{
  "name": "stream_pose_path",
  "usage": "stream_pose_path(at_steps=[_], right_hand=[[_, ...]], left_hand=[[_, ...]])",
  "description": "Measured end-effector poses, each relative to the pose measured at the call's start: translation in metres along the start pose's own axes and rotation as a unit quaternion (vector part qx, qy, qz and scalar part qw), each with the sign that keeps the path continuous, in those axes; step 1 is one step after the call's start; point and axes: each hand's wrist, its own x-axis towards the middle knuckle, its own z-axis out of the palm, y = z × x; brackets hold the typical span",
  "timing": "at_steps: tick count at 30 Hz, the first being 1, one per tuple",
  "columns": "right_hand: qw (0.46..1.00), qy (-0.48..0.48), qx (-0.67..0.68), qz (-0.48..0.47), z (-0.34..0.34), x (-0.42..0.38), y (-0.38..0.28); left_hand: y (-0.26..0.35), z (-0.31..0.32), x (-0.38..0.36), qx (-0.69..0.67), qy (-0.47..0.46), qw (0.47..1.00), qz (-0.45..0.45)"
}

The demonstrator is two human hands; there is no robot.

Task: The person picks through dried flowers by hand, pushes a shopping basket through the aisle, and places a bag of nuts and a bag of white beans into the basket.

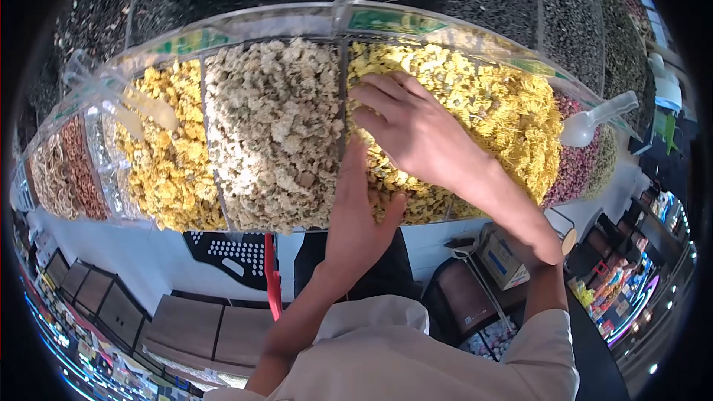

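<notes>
Touching yellow flowers, the right grip curls, partly open.

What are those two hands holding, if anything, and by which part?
It cannot be told: the right hand and left hand are at the yellow dried flowers, but whether they grip any is hidden.

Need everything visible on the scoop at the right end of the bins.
The scoop looks like translucent, whitish plastic: a rounded bowl with a long, straight handle. It lies on the pinkish-red dried buds, its bowl near the edge of the yellow flowers and its handle pointing away to the upper right. No damage shows at this size; whether anything is in the bowl, I can't tell. Neither the right hand nor the left hand touches it.
</notes>
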Motion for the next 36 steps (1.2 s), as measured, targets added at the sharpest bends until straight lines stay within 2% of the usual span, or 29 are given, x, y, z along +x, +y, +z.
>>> stream_pose_path(at_steps=[2, 3, 4, 6, 7, 9, 11, 13, 17, 21, 26, 29, 31, 36], right_hand=[[0.997, 0.071, 0.0, 0.037, -0.009, -0.008, 0.0], [0.993, 0.071, 0.01, 0.089, -0.017, -0.014, 0.004], [0.992, 0.048, -0.048, 0.102, -0.029, -0.022, 0.011], [0.967, 0.088, 0.023, 0.238, -0.041, -0.04, 0.024], [0.967, 0.09, 0.023, 0.237, -0.045, -0.045, 0.03], [0.928, 0.082, 0.081, 0.354, -0.046, -0.052, 0.04], [0.935, 0.07, 0.08, 0.339, -0.039, -0.052, 0.044], [0.954, 0.055, 0.046, 0.292, -0.03, -0.052, 0.048], [0.97, 0.008, 0.025, 0.24, -0.019, -0.057, 0.052], [0.976, 0.026, 0.022, 0.214, -0.02, -0.059, 0.045], [0.973, 0.03, 0.037, 0.227, -0.02, -0.064, 0.047], [0.975, 0.066, 0.039, 0.209, -0.03, -0.066, 0.048], [0.965, 0.12, 0.053, 0.228, -0.035, -0.07, 0.05], [0.94, 0.152, 0.044, 0.303, -0.035, -0.068, 0.055]], left_hand=[[0.009, -0.013, -0.001, -0.037, -0.004, 0.999, -0.036], [0.012, -0.017, -0.002, -0.044, 0.006, 0.998, -0.038], [0.01, -0.02, -0.003, -0.043, 0.002, 0.998, -0.036], [0.009, -0.025, 0.0, -0.042, 0.023, 0.999, -0.001], [0.011, -0.027, 0.003, -0.042, 0.034, 0.999, 0.002], [0.018, -0.03, 0.017, -0.022, 0.027, 0.999, 0.008], [0.026, -0.031, 0.039, -0.001, 0.017, 1.0, 0.018], [0.029, -0.027, 0.063, 0.047, 0.028, 0.994, 0.091], [0.03, -0.013, 0.115, 0.079, 0.017, 0.986, 0.145], [0.02, 0.001, 0.14, 0.17, -0.01, 0.959, 0.226], [0.014, 0.006, 0.147, 0.226, -0.025, 0.949, 0.219], [0.016, 0.004, 0.146, 0.247, -0.04, 0.946, 0.205], [0.016, 0.004, 0.146, 0.244, -0.039, 0.945, 0.216], [0.023, 0.003, 0.145, 0.189, -0.027, 0.962, 0.194]])
